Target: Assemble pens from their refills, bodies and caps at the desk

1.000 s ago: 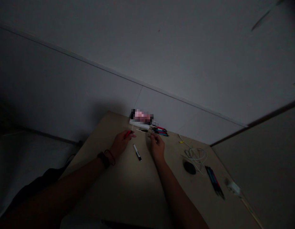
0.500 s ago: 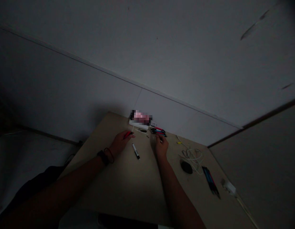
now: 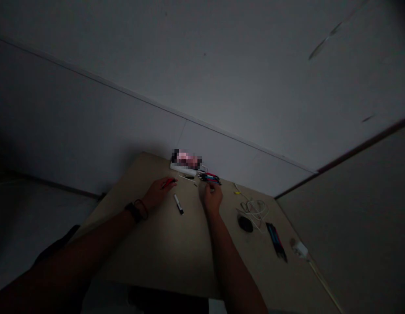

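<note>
My left hand [image 3: 159, 192] is closed around a red pen [image 3: 168, 182] with dark parts, over the left side of the desk. A faint thin pale line shows near the pen's tip. My right hand [image 3: 212, 197] rests on the desk with its fingers curled together; whether it pinches something small cannot be made out. Just beyond it lies a bunch of red, blue and black pens [image 3: 210, 177]. Between my hands are a thin white stick [image 3: 187, 179] and a small dark piece [image 3: 189, 177]. Nearer to me lies a white and black marker [image 3: 178, 204].
A phone-like lit screen [image 3: 187, 159], blurred out, leans on a white base [image 3: 182, 169] by the wall. On the right are a coiled white cable [image 3: 256, 209], a dark computer mouse [image 3: 245, 223], more pens [image 3: 276, 242] and a white plug [image 3: 300, 249]. The desk [image 3: 156, 253] meets the wall behind.
The camera has turned slightly, so everything sits a bit further left. The pen in my left hand lies flatter, and the pale line at its tip is fainter. My right hand's fingers look more curled.
</note>
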The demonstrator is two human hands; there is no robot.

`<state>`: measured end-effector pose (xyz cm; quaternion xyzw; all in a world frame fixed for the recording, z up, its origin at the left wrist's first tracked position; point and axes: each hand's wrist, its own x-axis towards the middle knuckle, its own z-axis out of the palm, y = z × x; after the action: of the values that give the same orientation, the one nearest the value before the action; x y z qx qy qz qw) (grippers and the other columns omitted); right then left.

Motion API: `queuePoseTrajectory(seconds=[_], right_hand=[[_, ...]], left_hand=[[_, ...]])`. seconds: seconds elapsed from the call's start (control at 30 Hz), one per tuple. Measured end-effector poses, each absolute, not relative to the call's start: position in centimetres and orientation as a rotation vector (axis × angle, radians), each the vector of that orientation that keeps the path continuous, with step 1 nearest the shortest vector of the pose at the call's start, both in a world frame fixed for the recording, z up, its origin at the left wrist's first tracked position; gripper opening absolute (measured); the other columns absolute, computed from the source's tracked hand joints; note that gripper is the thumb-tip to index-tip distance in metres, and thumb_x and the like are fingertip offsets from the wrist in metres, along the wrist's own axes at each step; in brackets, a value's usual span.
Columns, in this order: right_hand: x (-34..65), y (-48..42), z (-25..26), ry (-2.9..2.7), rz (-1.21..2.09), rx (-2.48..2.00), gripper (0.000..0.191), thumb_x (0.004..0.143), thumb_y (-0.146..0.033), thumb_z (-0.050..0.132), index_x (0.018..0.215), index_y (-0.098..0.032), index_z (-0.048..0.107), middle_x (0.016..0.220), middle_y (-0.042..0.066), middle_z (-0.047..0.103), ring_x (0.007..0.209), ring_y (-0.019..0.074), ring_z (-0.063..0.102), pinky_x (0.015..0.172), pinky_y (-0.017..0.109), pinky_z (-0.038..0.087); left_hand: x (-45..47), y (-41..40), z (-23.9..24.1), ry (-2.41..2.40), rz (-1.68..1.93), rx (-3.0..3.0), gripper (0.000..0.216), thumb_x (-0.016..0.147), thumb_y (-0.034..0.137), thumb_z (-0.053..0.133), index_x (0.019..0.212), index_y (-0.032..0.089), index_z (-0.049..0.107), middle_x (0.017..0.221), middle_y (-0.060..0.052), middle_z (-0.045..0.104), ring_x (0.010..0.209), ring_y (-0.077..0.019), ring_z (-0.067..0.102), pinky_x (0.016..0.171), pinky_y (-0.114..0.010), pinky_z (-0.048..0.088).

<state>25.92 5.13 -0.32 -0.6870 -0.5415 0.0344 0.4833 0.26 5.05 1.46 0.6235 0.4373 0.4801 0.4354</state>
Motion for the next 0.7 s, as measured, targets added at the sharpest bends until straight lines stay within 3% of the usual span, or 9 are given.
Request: queuePoseTrajectory(seconds=[0.13,0.27,0.47,0.7], right_hand=[[28.0,4.5,0.7,-1.275,0.117,-1.955,0.041,0.088,-0.044,0.047,0.092,-0.014,0.074,0.087,0.014,0.075,0.081,0.0248,0.066,0.075,0.032,0.048],[28.9,4.2,1.4,-1.454,0.209,-2.198,0.045,0.086,-0.058,0.057,0.081,-0.017,0.074,0.078,0.013,0.074,0.075,0.0259,0.069,0.066,0.032,0.046],[28.2,4.2,1.3,-1.707,0.141,-2.206,0.034,0.088,-0.049,0.062,0.075,-0.019,0.07,0.077,0.01,0.074,0.072,0.0222,0.069,0.061,0.029,0.042],[29.2,3.9,2.1,-1.751,0.247,-2.268,0.042,0.082,-0.06,0.067,0.078,-0.019,0.069,0.075,0.01,0.074,0.069,0.0228,0.069,0.058,0.029,0.041]], left_hand=[[0.3,5.1,1.1,1.086,1.209,1.548,0.039,0.086,0.052,0.062,0.101,0.017,0.075,0.103,-0.009,0.077,0.1,-0.026,0.069,0.095,-0.039,0.052],[0.2,5.1,1.0,1.059,1.207,1.56,0.037,0.088,0.05,0.06,0.101,0.018,0.074,0.106,-0.009,0.077,0.103,-0.0259,0.068,0.098,-0.04,0.052],[0.2,5.1,0.7,1.121,1.271,1.586,0.033,0.087,0.046,0.062,0.103,0.02,0.075,0.108,-0.009,0.074,0.103,-0.0246,0.067,0.1,-0.042,0.051],[0.2,5.3,0.5,1.161,1.262,1.587,0.032,0.088,0.045,0.062,0.102,0.019,0.075,0.108,-0.01,0.073,0.103,-0.0243,0.068,0.099,-0.042,0.052]])
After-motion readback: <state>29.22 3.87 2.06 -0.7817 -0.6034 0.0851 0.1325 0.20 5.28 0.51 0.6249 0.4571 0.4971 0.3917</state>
